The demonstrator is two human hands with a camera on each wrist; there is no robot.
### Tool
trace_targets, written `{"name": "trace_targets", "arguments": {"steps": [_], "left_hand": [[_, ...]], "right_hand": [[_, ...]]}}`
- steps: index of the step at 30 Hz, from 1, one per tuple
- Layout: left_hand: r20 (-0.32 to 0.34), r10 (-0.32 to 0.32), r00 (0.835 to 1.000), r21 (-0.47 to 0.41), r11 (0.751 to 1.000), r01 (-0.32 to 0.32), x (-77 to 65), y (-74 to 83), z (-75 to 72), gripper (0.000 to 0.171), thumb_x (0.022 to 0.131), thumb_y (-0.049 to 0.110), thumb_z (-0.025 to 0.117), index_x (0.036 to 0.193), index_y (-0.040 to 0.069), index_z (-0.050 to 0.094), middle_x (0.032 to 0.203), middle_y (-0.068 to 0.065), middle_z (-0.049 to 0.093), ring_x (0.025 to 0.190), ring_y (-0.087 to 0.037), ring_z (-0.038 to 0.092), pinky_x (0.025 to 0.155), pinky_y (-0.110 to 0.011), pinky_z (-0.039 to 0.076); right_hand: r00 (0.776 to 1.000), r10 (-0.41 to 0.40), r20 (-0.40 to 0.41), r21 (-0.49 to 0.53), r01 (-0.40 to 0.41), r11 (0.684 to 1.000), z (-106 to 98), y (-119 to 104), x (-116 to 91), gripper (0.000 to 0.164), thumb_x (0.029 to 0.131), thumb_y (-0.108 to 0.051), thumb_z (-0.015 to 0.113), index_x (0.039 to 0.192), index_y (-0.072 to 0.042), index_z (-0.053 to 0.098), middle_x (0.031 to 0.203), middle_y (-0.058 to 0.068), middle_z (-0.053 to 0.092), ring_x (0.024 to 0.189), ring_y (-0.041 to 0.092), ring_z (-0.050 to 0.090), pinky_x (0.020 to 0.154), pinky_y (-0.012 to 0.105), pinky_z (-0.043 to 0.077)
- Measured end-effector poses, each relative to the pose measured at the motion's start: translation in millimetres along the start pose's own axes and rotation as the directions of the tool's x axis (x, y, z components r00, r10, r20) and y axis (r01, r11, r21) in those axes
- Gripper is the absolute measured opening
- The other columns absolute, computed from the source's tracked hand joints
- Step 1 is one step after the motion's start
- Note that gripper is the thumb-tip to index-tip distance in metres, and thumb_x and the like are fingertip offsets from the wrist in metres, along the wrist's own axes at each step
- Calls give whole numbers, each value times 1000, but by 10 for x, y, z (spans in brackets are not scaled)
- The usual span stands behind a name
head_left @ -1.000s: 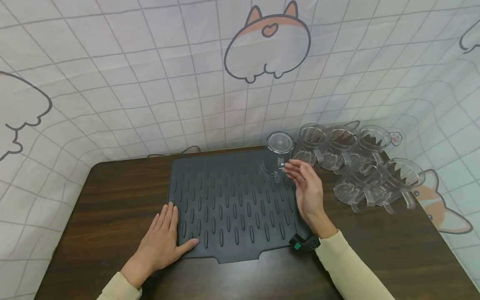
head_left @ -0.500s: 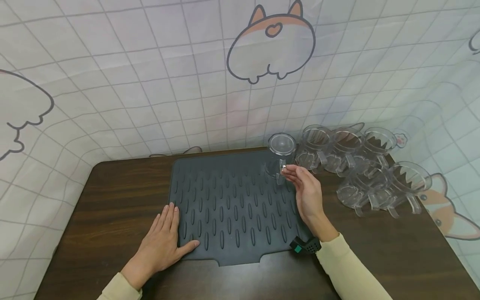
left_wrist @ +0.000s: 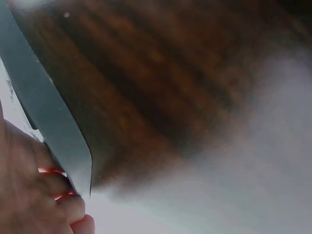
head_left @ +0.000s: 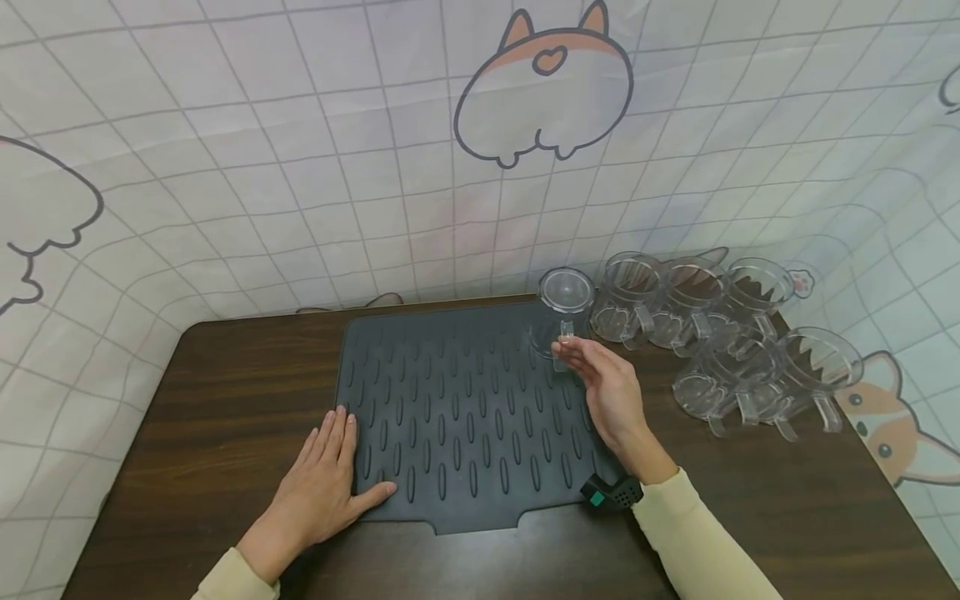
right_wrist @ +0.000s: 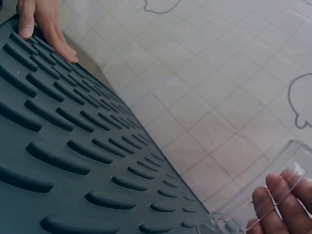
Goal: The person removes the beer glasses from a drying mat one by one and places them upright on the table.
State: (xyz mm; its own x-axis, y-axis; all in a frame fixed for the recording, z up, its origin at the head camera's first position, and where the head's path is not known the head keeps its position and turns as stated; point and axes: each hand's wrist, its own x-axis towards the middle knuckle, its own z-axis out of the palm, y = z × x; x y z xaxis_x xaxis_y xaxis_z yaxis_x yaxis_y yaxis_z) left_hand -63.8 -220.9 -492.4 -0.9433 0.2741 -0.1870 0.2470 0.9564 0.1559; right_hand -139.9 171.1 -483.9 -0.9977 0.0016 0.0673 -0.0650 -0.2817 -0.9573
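A clear mug [head_left: 567, 292] stands upside down on the back right corner of a dark grey ridged drying mat [head_left: 465, 425], its handle facing the front. My right hand [head_left: 611, 392] has its bent fingers at that handle, and the fingertips overlap it. From the right wrist, the fingers [right_wrist: 273, 209] show through and beside the clear plastic; the thumb is hidden. My left hand [head_left: 318, 483] lies flat at the mat's front left edge, fingers straight and thumb spread onto the mat. In the left wrist view, its fingers [left_wrist: 53, 190] sit against the mat's edge.
Right of the mat, several more clear mugs [head_left: 697, 283] stand close together on the dark wood table [head_left: 225, 400], mouths up. A white tile-patterned cloth [head_left: 337, 208] with cartoon dogs hangs behind and at the sides.
My right fingers have moved left from beside the handle onto it, and the upturned mug has shifted very slightly right. The left hand stays in place on the mat's edge.
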Motion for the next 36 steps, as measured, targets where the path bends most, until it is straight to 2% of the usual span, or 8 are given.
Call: {"name": "trace_targets", "arguments": {"steps": [7, 13, 15, 21, 36], "left_hand": [[-9, -3, 1000, -4, 1000, 3, -14, 4, 6, 112, 94, 77, 51, 161, -8, 22, 171, -29, 16, 160, -47, 17, 128, -64, 23], [-10, -7, 1000, -17, 1000, 7, -32, -3, 8, 112, 94, 78, 50, 161, -7, 22, 171, -29, 16, 160, -47, 17, 128, -65, 23], [-11, -6, 1000, -21, 1000, 6, -26, -4, 8, 112, 94, 78, 50, 161, -7, 22, 171, -29, 16, 160, -47, 17, 128, -64, 23], [-6, -5, 1000, -24, 1000, 5, -9, -15, 10, 111, 94, 78, 49, 162, -5, 21, 172, -27, 16, 161, -46, 16, 128, -64, 23], [2, -9, 1000, -37, 999, 9, -14, -23, 4, 112, 93, 79, 50, 162, -5, 21, 172, -27, 15, 161, -47, 15, 128, -64, 23]], "right_hand": [[1000, 24, 10, -9, -24, 1000, -2, 20, 8, 38, 108, -7, 50, 137, 16, 54, 116, -12, 77, 116, 6, 71, 107, 22, 52], [1000, 10, 17, -128, -8, 992, -20, 69, 26, 37, 100, 2, 61, 136, 11, 57, 114, -17, 75, 113, 0, 71, 101, 19, 56], [1000, -3, 18, -153, 6, 988, -35, 85, 34, 37, 98, 3, 64, 134, 11, 59, 113, -18, 75, 112, 0, 71, 98, 19, 57], [999, -23, 33, -141, 28, 990, -80, 99, 55, 33, 97, 3, 67, 128, 11, 61, 111, -15, 77, 109, 2, 73, 96, 20, 59], [993, -50, 107, -150, 66, 986, -106, 18, 45, 26, 98, 6, 62, 124, 7, 61, 110, -14, 77, 106, 2, 75, 95, 20, 60]]}}
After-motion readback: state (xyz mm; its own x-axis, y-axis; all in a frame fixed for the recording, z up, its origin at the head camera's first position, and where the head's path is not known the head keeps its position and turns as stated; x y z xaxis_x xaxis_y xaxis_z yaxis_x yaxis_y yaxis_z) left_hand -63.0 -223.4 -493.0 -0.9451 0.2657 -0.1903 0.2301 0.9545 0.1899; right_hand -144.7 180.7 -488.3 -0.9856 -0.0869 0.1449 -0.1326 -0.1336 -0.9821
